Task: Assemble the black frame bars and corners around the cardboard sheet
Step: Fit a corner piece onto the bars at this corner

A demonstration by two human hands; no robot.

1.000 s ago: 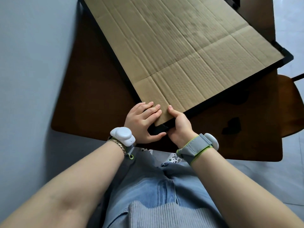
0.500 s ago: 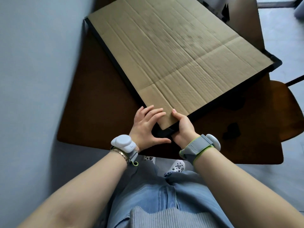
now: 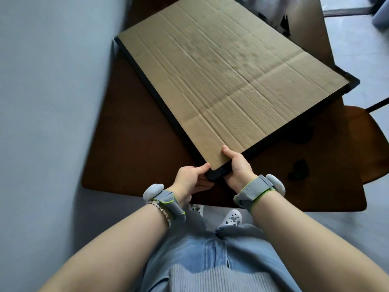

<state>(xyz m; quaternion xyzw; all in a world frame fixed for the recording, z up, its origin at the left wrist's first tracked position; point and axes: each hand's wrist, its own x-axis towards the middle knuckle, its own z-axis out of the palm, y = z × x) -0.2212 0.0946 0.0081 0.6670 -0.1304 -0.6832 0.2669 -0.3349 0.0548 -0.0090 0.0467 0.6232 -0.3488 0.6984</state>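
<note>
A large cardboard sheet [image 3: 227, 81] lies skewed on a dark brown table [image 3: 130, 148], edged by black frame bars: a left bar [image 3: 155, 95] and a near bar [image 3: 294, 127]. A black corner piece [image 3: 217, 174] caps the nearest corner. My left hand [image 3: 190, 179] grips that corner from the left, thumb at the left bar's end, fingers under it. My right hand [image 3: 237, 165] holds the corner from the right, thumb pressing on top of the cardboard. Another black corner [image 3: 351, 81] sits at the far right.
A blue-grey wall [image 3: 52, 102] runs close along the left. A brown chair seat [image 3: 370, 144] stands right of the table. A dark mark [image 3: 299, 169] shows on the tabletop near the front right. My legs and white shoes are below the table's front edge.
My left hand left the top of the cardboard and now grips the near corner from the side and below. The right hand keeps its hold. The view has tilted up.
</note>
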